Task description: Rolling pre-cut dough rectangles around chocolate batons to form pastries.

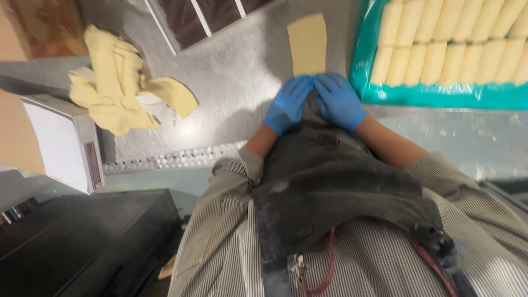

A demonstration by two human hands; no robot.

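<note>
Left hand: left hand (287, 104) in a blue glove, palm down, fingers bent over the near end of the dough strip (307, 44); fingertips pressing on it, not closed into a fist
Right hand: right hand (339, 100) in a blue glove, mirrors the other, fingers curled down onto the same near end; the two hands touch at the fingertips
Dough strip: pale yellow, flat, rectangular, lies lengthwise on the steel table (231, 71), far end pointing away from the person; near end hidden under the gloved fingers, so whether it is already folded cannot be told
Tray: teal tray (434, 96) lined with clear film, just right of the strip, holds two rows of pale rolled pieces (451, 38) packed side by side
Cloth: crumpled yellow cloth (118, 82) on the table, well left of the hands
Box: grey and white box (66, 143) at the table's left edge, near the cloth
Clothing: dark apron (330, 181), dusted with flour, over a striped shirt (220, 231); sleeves pushed up, forearms bare
</note>
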